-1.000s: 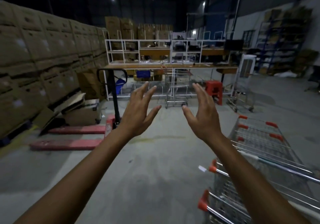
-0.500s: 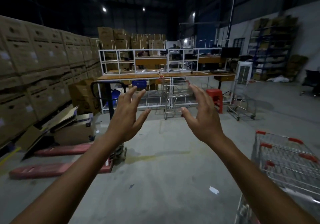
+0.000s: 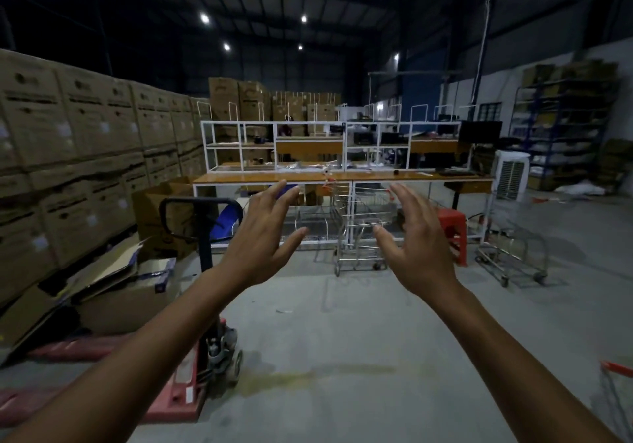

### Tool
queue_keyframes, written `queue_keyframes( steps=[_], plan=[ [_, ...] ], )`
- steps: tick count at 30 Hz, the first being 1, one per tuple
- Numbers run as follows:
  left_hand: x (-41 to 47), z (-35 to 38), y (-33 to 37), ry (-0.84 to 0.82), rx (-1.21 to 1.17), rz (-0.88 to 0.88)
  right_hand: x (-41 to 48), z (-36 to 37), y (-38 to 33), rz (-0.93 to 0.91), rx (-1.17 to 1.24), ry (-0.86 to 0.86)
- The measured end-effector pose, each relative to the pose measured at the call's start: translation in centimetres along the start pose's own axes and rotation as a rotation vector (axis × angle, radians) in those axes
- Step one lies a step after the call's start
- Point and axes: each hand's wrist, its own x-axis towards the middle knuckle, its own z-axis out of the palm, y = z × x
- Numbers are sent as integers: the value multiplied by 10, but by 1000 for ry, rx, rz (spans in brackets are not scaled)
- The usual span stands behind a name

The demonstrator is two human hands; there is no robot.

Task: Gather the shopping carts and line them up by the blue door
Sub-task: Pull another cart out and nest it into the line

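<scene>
A wire shopping cart point(image 3: 361, 233) stands ahead in front of the long workbench point(image 3: 342, 178). Another cart point(image 3: 513, 254) stands further right beside a white air cooler. Only the red-trimmed corner of a third cart point(image 3: 616, 370) shows at the bottom right edge. My left hand point(image 3: 263, 237) and my right hand point(image 3: 416, 240) are stretched out in front of me, fingers spread, holding nothing, well short of the cart ahead. A dark blue wall panel point(image 3: 421, 96) shows at the back; I cannot tell whether it is the door.
A red pallet jack point(image 3: 202, 357) with a black handle stands close at my left, beside flattened cardboard and a wall of stacked boxes point(image 3: 68, 154). A red plastic stool point(image 3: 454, 233) sits right of the middle cart. Blue shelving point(image 3: 565, 127) lines the right wall.
The view has advanced and lifted. The nested carts at my right have slid almost out of frame, and the bench and the cart ahead look nearer. Both hands stay open and raised.
</scene>
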Motion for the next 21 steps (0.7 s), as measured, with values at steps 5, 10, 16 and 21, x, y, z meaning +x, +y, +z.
queue_keyframes(
  steps=[5, 10, 16, 21],
  plan=[
    [51, 50, -65, 14, 6, -24, 51, 67, 42, -12, -18, -20],
    [105, 122, -159, 29, -26, -41, 108, 164, 90, -14, -30, -54],
    [193, 202, -285, 70, -58, 7, 202, 292, 145, -8, -38, -51],
    [287, 252, -377, 76, -80, -2, 295, 375, 186, 33, -52, -26]
  ],
)
